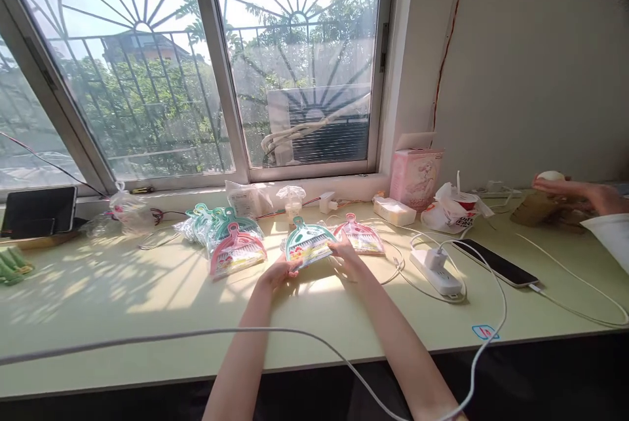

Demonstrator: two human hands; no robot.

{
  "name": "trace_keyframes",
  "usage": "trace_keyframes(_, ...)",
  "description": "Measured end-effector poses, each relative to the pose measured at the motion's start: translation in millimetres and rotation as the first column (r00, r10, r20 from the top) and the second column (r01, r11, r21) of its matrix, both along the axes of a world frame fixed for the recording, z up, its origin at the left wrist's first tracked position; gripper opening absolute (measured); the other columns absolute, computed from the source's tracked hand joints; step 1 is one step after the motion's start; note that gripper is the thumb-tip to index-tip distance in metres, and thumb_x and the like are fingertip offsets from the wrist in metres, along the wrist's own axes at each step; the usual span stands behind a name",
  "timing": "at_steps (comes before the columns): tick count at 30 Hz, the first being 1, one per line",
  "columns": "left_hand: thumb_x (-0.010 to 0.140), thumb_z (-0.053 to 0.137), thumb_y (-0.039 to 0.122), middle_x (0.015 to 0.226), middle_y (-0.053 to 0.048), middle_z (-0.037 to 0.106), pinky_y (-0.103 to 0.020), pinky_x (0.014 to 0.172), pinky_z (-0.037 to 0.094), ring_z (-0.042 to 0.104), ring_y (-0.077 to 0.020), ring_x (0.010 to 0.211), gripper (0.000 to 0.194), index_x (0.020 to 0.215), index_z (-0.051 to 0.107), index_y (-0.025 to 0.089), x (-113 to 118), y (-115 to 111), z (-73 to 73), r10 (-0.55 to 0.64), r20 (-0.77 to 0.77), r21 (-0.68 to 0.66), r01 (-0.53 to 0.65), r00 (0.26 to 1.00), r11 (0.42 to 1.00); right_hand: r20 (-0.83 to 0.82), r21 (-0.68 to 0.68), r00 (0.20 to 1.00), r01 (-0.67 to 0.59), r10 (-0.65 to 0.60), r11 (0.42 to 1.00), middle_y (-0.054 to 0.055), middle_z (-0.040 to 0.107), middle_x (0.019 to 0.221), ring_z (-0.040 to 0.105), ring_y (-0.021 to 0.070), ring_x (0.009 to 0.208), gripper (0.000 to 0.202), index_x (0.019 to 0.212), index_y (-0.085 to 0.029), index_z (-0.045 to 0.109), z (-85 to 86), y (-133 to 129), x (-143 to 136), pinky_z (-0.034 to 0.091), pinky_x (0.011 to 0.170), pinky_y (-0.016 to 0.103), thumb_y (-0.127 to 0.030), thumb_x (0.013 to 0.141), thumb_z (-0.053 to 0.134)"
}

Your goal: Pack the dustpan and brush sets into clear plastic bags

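Both my hands hold a teal mini dustpan and brush set [308, 237] in clear packaging with a printed card, tilted up above the table. My left hand [280, 272] grips its lower left corner, and my right hand [344, 252] its right side. Just behind my right hand lies a pink dustpan set [364, 237], partly covered by it. Left of my hands another pink dustpan set [238, 254] rests on the table, in front of a heap of teal dustpan sets [204, 224] in plastic.
A power strip [436, 270] with white cables and a phone [496, 264] lie at right. Behind stand a pink box [417, 175] and a wrapped food cup [455, 208]. Another person's hand [565, 188] reaches in at far right. A tablet [38, 211] leans at left. One cable crosses the foreground.
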State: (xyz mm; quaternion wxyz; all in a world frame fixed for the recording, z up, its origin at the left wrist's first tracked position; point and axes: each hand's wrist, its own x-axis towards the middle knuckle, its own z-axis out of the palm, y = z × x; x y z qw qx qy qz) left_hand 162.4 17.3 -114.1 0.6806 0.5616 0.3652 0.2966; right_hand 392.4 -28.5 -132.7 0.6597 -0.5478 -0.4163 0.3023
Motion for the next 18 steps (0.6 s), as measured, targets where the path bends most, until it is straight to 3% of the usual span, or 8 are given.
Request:
trace_keyframes(3, 0.085, 0.086, 0.035, 0.095, -0.012, 0.079, -0.024, 0.051, 0.047, 0.058, -0.0116, 0.052, 0.059, 0.137, 0.063, 0.019, -0.9, -0.2, -0.5, -0.061, -0.022, 0.044, 0.062, 0.998, 0.997, -0.192, -0.1, 0.974, -0.14, 0.119, 0.985, 0.008, 0.075, 0.084, 0.077, 0.0291, 0.091, 0.012, 0.078, -0.025, 0.069, 0.3, -3.6, 5.1, 0.063, 0.085, 0.041, -0.028, 0.073, 0.078)
trace_keyframes(6, 0.082, 0.085, 0.055, 0.106, -0.016, 0.078, -0.028, 0.059, 0.055, 0.071, -0.0179, 0.066, 0.086, 0.153, 0.053, 0.016, 1.1, -1.7, 1.6, -0.081, 0.035, 0.169, 0.074, 0.996, 0.983, -0.252, -0.114, 0.967, -0.068, 0.037, 0.991, 0.009, 0.074, 0.08, 0.077, 0.0298, 0.092, 0.015, 0.074, -0.025, 0.066, 2.2, -2.6, 9.5, 0.063, 0.082, 0.039, -0.029, 0.074, 0.079)
trace_keyframes(9, 0.069, 0.095, 0.046, 0.125, -0.017, 0.074, -0.033, 0.07, 0.062, 0.077, -0.0278, 0.093, 0.116, 0.168, 0.038, 0.027, 10.2, -2.2, 0.5, -0.078, 0.07, 0.312, 0.053, 0.994, 0.949, -0.288, -0.119, 0.956, 0.027, -0.06, 0.993, 0.009, 0.073, 0.079, 0.076, 0.0295, 0.09, 0.014, 0.076, -0.026, 0.064, 1.5, 2.9, 11.5, 0.064, 0.077, 0.039, -0.03, 0.074, 0.077)
trace_keyframes(11, 0.064, 0.098, 0.037, 0.136, -0.019, 0.07, -0.036, 0.07, 0.064, 0.076, -0.0301, 0.098, 0.128, 0.172, 0.029, 0.031, 19.6, 0.0, -3.6, -0.006, 0.062, 0.343, -0.016, 0.998, 0.939, -0.303, -0.115, 0.949, 0.056, -0.089, 0.992, 0.008, 0.074, 0.081, 0.076, 0.0293, 0.089, 0.016, 0.081, -0.026, 0.064, -0.2, 5.8, 10.8, 0.065, 0.077, 0.041, -0.031, 0.072, 0.077)
trace_keyframes(15, 0.082, 0.086, 0.041, 0.156, -0.021, 0.057, -0.037, 0.069, 0.067, 0.073, -0.0322, 0.112, 0.104, 0.17, 0.032, 0.027, 33.1, 9.4, -13.6, 0.268, 0.151, 0.26, -0.3, 0.951, 0.918, -0.237, -0.119, 0.971, -0.061, 0.031, 0.991, 0.01, 0.076, 0.092, 0.077, 0.0299, 0.094, 0.022, 0.093, -0.026, 0.067, -0.5, 2.3, 4.9, 0.065, 0.082, 0.045, -0.036, 0.074, 0.074)
trace_keyframes(18, 0.088, 0.078, 0.041, 0.143, -0.021, 0.067, -0.037, 0.073, 0.068, 0.074, -0.0314, 0.114, 0.071, 0.152, 0.054, 0.018, 31.1, 13.0, -14.6, 0.353, 0.173, 0.176, -0.382, 0.919, 0.907, -0.168, -0.128, 0.973, -0.179, 0.156, 0.976, 0.01, 0.078, 0.103, 0.077, 0.0301, 0.101, 0.031, 0.106, -0.03, 0.069, 6.6, -7.5, 0.8, 0.064, 0.082, 0.045, -0.035, 0.076, 0.071)
